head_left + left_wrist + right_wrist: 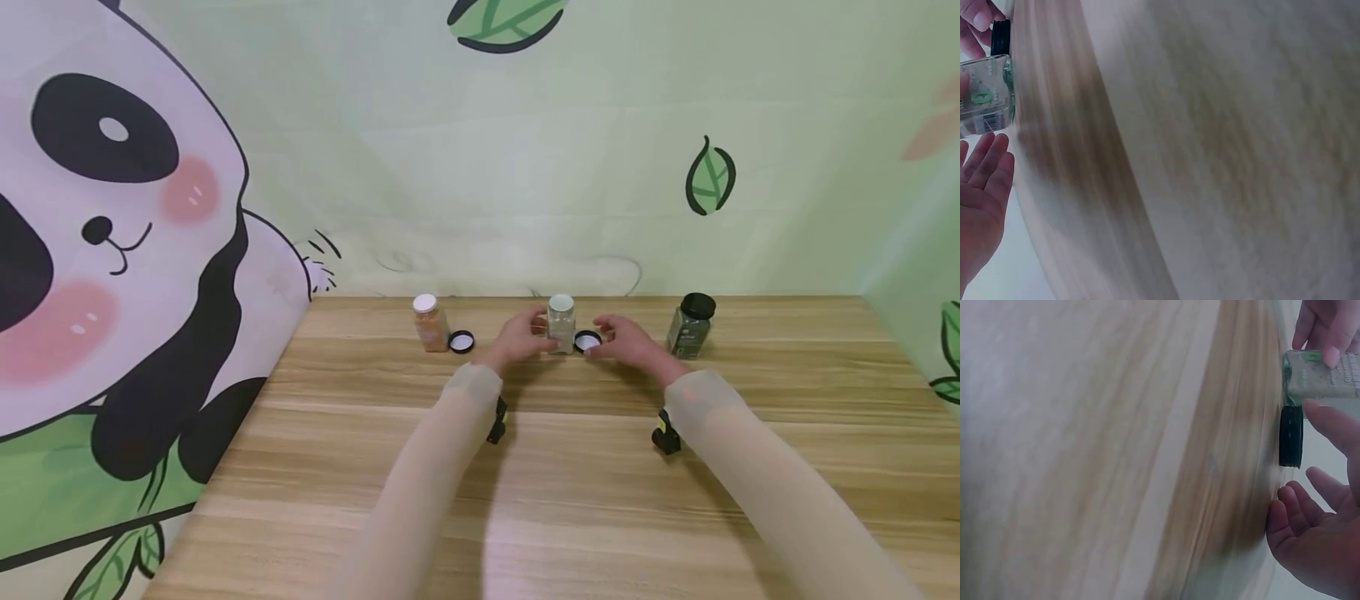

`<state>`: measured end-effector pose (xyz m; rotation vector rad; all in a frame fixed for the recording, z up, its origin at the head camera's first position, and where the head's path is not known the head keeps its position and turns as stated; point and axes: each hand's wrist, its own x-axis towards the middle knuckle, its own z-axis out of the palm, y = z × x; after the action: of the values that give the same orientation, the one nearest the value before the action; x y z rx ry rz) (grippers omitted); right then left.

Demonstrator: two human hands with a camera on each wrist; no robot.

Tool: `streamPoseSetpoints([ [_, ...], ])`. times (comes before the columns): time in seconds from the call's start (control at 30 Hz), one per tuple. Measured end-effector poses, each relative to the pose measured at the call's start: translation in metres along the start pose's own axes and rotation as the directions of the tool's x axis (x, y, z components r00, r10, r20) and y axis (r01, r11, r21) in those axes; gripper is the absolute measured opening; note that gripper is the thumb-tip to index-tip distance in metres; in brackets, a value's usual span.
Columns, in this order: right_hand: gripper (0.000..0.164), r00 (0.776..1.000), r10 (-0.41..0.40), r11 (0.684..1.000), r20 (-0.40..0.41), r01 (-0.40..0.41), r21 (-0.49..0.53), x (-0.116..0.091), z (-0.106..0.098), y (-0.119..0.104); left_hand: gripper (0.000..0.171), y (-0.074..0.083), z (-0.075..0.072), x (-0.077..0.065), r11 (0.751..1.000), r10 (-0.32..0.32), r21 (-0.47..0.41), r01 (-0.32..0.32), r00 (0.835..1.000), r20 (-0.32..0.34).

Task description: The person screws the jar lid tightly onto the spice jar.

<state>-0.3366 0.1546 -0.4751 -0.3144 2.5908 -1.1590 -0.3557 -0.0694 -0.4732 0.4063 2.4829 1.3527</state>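
Observation:
A clear square-sided jar (561,327) with a white top stands upright, its contents pale. My left hand (521,337) is at its left side, the thumb crossing in front of the glass. In the left wrist view the left fingers (988,164) are nearly straight beside the jar (985,100); I cannot tell whether they press on it. Just right of that jar a black lid (587,341) lies with its white inside up. My right hand (626,340) is spread around this lid, thumb and fingers loosely bent, with nothing gripped between them.
To the left stands a jar with orange contents and a white top (430,323), with another black lid (461,341) beside it. A dark jar with a black lid (692,325) is behind my right wrist. The wooden table (570,500) meets a panda-printed wall (420,183).

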Motion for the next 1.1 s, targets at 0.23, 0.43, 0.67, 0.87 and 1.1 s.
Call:
streamPoseSetpoints([
  [0.23,0.072,1.0,-0.004,0.997,-0.008,0.003,-0.082,0.007,0.004,0.002,0.068,0.0,0.003,0.003,1.0,-0.01,0.019,0.01,1.0,-0.012],
  [0.43,0.066,0.997,-0.059,0.987,-0.057,0.05,-0.151,0.007,0.005,0.001,0.06,0.001,0.002,0.003,0.998,-0.006,0.058,0.007,1.0,-0.013],
  [0.67,0.065,0.995,-0.056,0.976,-0.084,0.036,-0.215,0.005,0.01,-0.002,0.057,-0.004,0.005,0.006,0.999,-0.016,0.047,0.016,1.0,-0.001],
  [0.87,0.062,0.994,-0.057,0.974,-0.096,0.034,-0.224,0.003,0.01,-0.004,0.056,-0.003,0.004,0.005,0.998,-0.021,0.056,0.021,1.0,-0.003],
  [1.1,0.059,0.995,-0.04,0.974,-0.095,0.018,-0.226,0.002,0.011,-0.006,0.06,0.0,0.002,0.003,0.998,-0.036,0.044,0.035,0.999,0.018],
])
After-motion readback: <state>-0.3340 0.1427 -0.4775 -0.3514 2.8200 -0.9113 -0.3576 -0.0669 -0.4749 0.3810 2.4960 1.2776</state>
